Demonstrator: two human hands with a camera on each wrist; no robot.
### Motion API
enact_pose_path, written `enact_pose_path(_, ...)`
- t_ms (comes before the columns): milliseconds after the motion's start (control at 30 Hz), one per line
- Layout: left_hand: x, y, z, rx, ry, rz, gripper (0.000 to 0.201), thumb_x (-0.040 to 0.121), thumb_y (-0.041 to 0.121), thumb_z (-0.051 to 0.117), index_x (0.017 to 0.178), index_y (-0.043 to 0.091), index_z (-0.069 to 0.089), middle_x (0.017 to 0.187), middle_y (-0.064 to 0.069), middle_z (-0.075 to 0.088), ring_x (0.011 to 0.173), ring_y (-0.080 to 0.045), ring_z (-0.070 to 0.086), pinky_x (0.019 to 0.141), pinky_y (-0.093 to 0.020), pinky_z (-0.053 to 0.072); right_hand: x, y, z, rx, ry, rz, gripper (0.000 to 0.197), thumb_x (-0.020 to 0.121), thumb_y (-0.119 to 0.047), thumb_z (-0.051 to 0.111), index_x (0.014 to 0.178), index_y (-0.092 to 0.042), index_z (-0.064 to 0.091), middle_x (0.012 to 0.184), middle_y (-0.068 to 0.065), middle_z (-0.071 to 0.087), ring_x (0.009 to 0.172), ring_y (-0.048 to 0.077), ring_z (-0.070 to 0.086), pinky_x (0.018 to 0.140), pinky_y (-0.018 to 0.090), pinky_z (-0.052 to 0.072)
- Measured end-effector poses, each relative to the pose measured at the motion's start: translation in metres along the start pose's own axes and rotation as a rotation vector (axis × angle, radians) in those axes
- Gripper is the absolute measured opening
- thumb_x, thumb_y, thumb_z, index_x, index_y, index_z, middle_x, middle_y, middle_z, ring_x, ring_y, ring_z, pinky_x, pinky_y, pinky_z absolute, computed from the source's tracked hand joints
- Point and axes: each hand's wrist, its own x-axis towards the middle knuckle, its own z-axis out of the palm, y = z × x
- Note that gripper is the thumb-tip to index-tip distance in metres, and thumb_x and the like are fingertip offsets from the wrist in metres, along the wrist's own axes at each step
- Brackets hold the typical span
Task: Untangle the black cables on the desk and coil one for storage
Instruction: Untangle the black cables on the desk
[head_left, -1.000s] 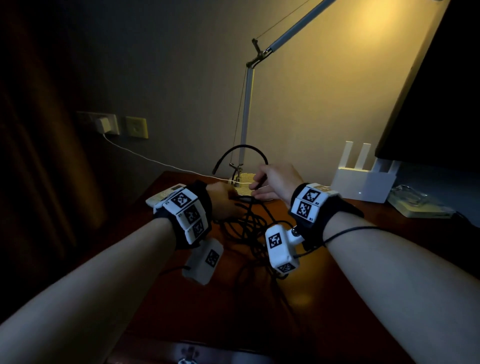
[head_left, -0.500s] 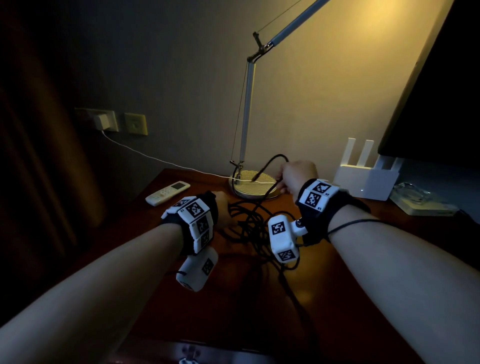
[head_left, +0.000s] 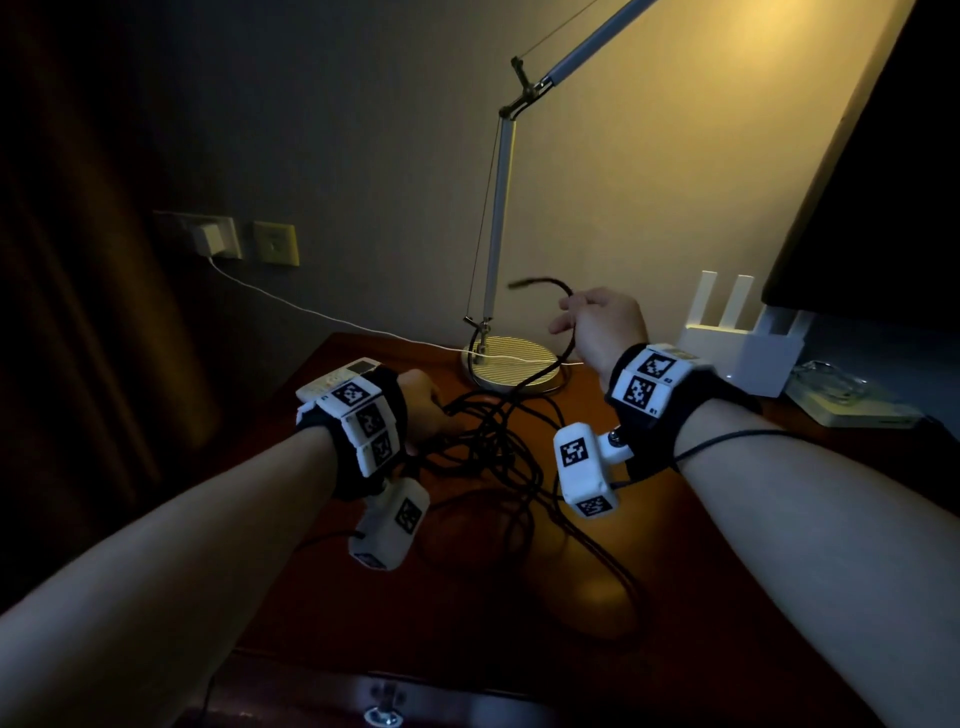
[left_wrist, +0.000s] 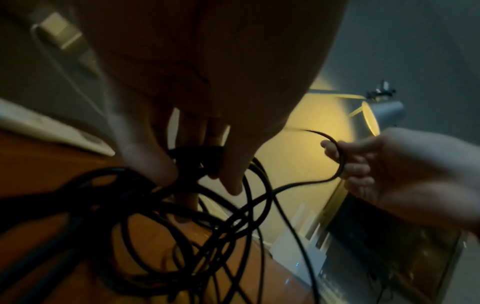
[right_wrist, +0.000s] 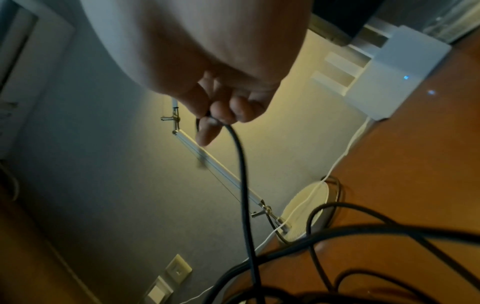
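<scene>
A tangle of black cables (head_left: 493, 457) lies on the dark wooden desk (head_left: 571, 597) between my hands. My left hand (head_left: 441, 415) rests low on the tangle's left side; in the left wrist view its fingers (left_wrist: 233, 176) and thumb curl round a bunch of black cable (left_wrist: 197, 158). My right hand (head_left: 571, 312) is raised above the lamp base and pinches one black cable (right_wrist: 242, 174) near its end. The free end (head_left: 524, 284) sticks out to the left, and the strand runs down into the tangle. The right wrist view shows the pinching fingers (right_wrist: 221, 117).
A desk lamp's round base (head_left: 511, 361) stands behind the tangle, a white charging cable (head_left: 311, 312) running over it from the wall socket. A white remote (head_left: 337, 376) lies behind my left wrist. A white router (head_left: 737, 353), a flat white box (head_left: 852, 408) and a dark monitor (head_left: 883, 182) are on the right.
My right hand has risen and moved right, drawing one cable end up out of the tangle. My left hand has moved down and left and stays on the cable bunch.
</scene>
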Motion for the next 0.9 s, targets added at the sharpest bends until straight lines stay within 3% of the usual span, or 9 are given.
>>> enact_pose_path(100, 0.001, 0.002, -0.001, -0.121, -0.061, -0.003, 0.031, 0.078, 0.037, 0.077, 0.085, 0.008, 0.07, 0.08, -0.008, 0.073, 0.069, -0.019, 0.07, 0.066, -0.032, 0.06, 0.0, -0.004, 0.0, 0.012, 0.003, -0.021, 0.024, 0.088, -0.008, 0.045, 0.091, -0.023, 0.064, 0.077, 0.0, 0.069, 0.056, 0.011, 0.049, 0.053, 0.026, 0.036)
enact_pose_path(167, -0.002, 0.006, -0.001, -0.174, -0.098, 0.004, 0.032, 0.076, 0.035, 0.079, 0.087, 0.007, 0.069, 0.076, -0.006, 0.07, 0.062, -0.016, 0.067, 0.056, -0.026, 0.058, 0.0, -0.006, 0.0, 0.017, -0.032, -0.022, 0.02, 0.086, -0.011, 0.047, 0.082, -0.025, 0.062, 0.08, 0.002, 0.066, 0.06, 0.016, 0.05, 0.055, 0.029, 0.039)
enact_pose_path(233, -0.005, 0.01, 0.0, -0.244, -0.143, -0.013, 0.035, 0.077, 0.032, 0.078, 0.091, 0.001, 0.068, 0.072, -0.006, 0.067, 0.055, -0.014, 0.064, 0.046, -0.02, 0.05, -0.002, -0.009, 0.002, -0.017, -0.072, -0.035, 0.021, 0.092, -0.03, 0.049, 0.077, -0.023, 0.061, 0.076, 0.001, 0.061, 0.063, 0.018, 0.052, 0.059, 0.031, 0.042)
enact_pose_path(333, -0.008, 0.014, 0.002, -0.304, -0.166, -0.03, 0.028, 0.086, 0.03, 0.069, 0.076, 0.004, 0.065, 0.055, -0.002, 0.065, 0.045, -0.011, 0.061, 0.042, -0.019, 0.048, -0.003, -0.008, 0.0, -0.103, -0.076, -0.061, 0.046, 0.094, -0.053, 0.045, 0.067, -0.02, 0.063, 0.064, -0.006, 0.055, 0.064, 0.019, 0.053, 0.069, 0.034, 0.045)
enact_pose_path(467, -0.008, 0.017, 0.003, -0.399, -0.167, -0.036, 0.026, 0.092, 0.023, 0.062, 0.077, 0.002, 0.063, 0.063, -0.007, 0.068, 0.051, -0.016, 0.064, 0.047, -0.026, 0.053, -0.002, -0.006, -0.005, -0.212, -0.157, -0.049, 0.03, 0.087, -0.031, 0.065, 0.068, -0.008, 0.069, 0.074, 0.005, 0.064, 0.065, 0.02, 0.05, 0.072, 0.038, 0.048)
enact_pose_path(633, -0.009, 0.018, 0.005, -0.465, -0.175, -0.069, 0.03, 0.098, 0.023, 0.052, 0.092, -0.006, 0.059, 0.074, -0.014, 0.066, 0.055, -0.02, 0.064, 0.055, -0.03, 0.054, -0.001, -0.004, -0.006, -0.301, -0.235, -0.05, 0.024, 0.086, -0.02, 0.067, 0.066, -0.006, 0.068, 0.077, 0.008, 0.066, 0.06, 0.019, 0.05, 0.066, 0.035, 0.046)
enact_pose_path(767, -0.012, 0.019, 0.004, -0.568, -0.22, -0.136, 0.034, 0.101, 0.026, 0.044, 0.099, -0.008, 0.05, 0.082, -0.021, 0.063, 0.075, -0.033, 0.065, 0.076, -0.042, 0.054, 0.001, -0.006, -0.011, -0.203, -0.192, -0.008, 0.024, 0.084, -0.013, 0.066, 0.091, 0.009, 0.071, 0.073, 0.01, 0.063, 0.061, 0.023, 0.054, 0.059, 0.033, 0.045)
enact_pose_path(833, -0.013, 0.019, 0.003, -0.599, -0.251, -0.162, 0.037, 0.102, 0.027, 0.041, 0.095, -0.008, 0.05, 0.086, -0.024, 0.062, 0.085, -0.038, 0.062, 0.09, -0.049, 0.049, 0.001, -0.006, -0.011, -0.294, -0.255, -0.023, 0.023, 0.088, -0.015, 0.062, 0.095, 0.005, 0.072, 0.083, 0.01, 0.066, 0.069, 0.023, 0.058, 0.066, 0.034, 0.05)
enact_pose_path(900, -0.014, 0.02, 0.002, -0.62, -0.247, -0.143, 0.034, 0.103, 0.025, 0.039, 0.089, -0.004, 0.05, 0.088, -0.023, 0.064, 0.077, -0.035, 0.062, 0.088, -0.049, 0.049, -0.001, -0.004, -0.008, -0.429, -0.283, -0.078, 0.02, 0.09, -0.018, 0.061, 0.093, -0.002, 0.073, 0.09, 0.006, 0.068, 0.076, 0.021, 0.06, 0.074, 0.031, 0.053)
